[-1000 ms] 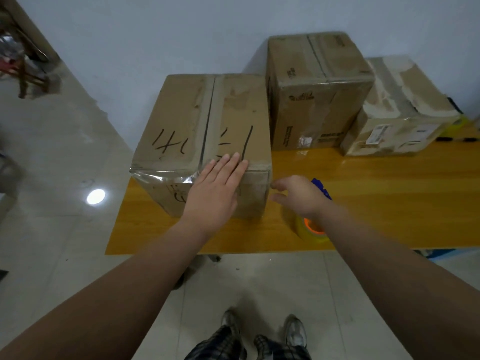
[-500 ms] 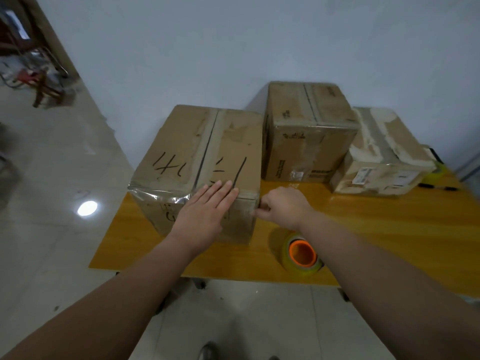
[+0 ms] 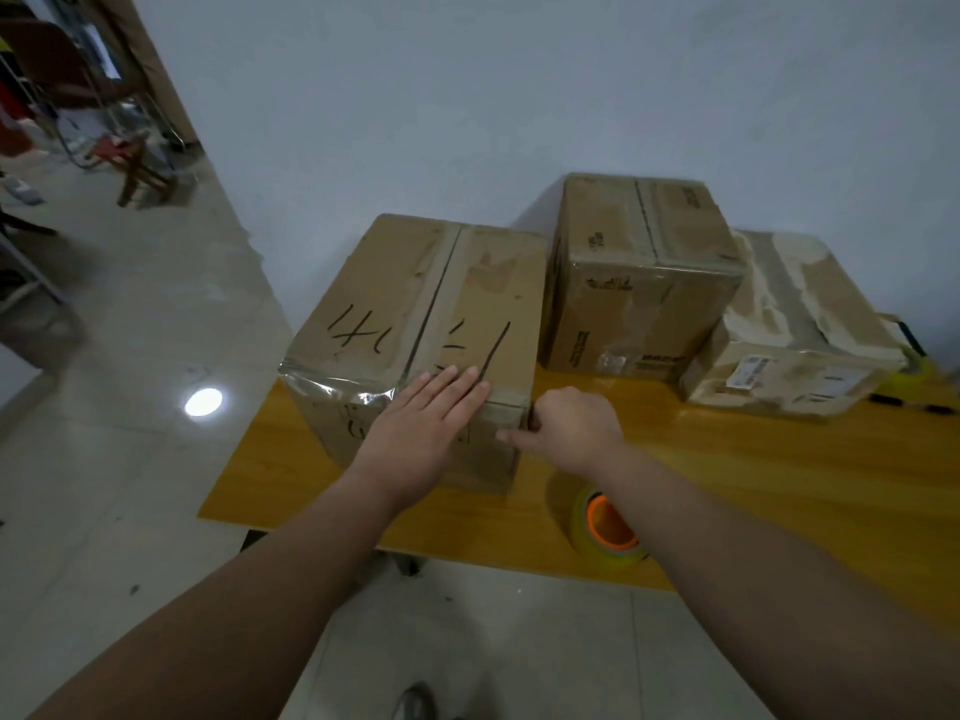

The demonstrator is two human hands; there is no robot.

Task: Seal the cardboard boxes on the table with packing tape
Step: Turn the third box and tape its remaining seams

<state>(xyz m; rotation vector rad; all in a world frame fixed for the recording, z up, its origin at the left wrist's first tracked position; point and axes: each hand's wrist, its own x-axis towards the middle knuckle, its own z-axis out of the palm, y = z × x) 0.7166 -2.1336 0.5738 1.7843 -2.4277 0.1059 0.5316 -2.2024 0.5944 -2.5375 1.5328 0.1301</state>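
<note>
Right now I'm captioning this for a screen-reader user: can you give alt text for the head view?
A person's left hand lies flat on a hand-marked cardboard box while the right hand curls round its near right corner. A tape roll and two more boxes sit on the wooden table.

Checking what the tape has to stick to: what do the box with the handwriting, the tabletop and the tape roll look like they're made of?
Handwritten box: matte brown cardboard, scuffed, with glossy clear film wrinkled along its front edge.
Tabletop: wood or wood-look laminate, smooth, slight sheen, streaky grain.
Tape roll: translucent yellowish plastic film on an orange core, probably plastic.
</note>
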